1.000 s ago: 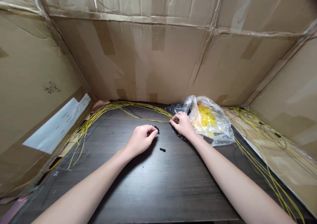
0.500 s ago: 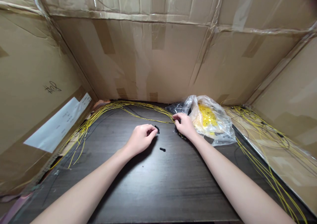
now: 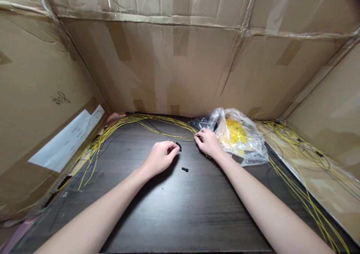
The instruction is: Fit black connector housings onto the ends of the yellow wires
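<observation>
Between the thumb and fingertips of my left hand (image 3: 161, 156) is a small black connector piece (image 3: 179, 146), just above the dark tabletop. My right hand (image 3: 208, 143) is closed over the right end of a bundle of thin yellow wires (image 3: 168, 120), its fingers curled around them. Dark bits under that palm are mostly hidden. A second small black connector piece (image 3: 185, 169) lies loose on the table, below and between the two hands.
A clear plastic bag (image 3: 257, 145) of small yellow parts stands right of my right hand, beside a bag of black parts (image 3: 198, 122). More yellow wires (image 3: 309, 201) run along the right side. Cardboard walls (image 3: 174, 70) enclose the dark table (image 3: 174, 216).
My right hand's fingers have lowered and closed further over the wire ends, moving slightly left. My left hand stays in place with the black connector piece.
</observation>
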A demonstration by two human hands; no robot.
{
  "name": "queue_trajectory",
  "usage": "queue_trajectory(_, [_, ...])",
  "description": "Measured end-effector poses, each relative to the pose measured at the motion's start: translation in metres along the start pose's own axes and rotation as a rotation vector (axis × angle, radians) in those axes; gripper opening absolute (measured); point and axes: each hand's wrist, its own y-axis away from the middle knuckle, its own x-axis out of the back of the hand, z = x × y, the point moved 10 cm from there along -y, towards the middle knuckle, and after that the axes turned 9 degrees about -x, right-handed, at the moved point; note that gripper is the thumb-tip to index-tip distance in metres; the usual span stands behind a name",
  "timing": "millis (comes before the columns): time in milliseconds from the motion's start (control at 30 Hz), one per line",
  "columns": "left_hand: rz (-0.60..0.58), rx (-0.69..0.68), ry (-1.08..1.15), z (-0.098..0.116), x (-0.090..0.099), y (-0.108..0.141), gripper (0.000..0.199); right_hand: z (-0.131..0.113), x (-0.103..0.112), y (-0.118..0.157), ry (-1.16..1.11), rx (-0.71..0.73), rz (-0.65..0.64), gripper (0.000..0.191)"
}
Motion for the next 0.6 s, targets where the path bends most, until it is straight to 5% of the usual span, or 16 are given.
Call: queue_trajectory(600, [-0.013,-0.003,0.0,0.0004,-0.0023,0.0004,0.022,0.0007,-0.0049,-0.0015,0.013,-0.091,0.012,0.008])
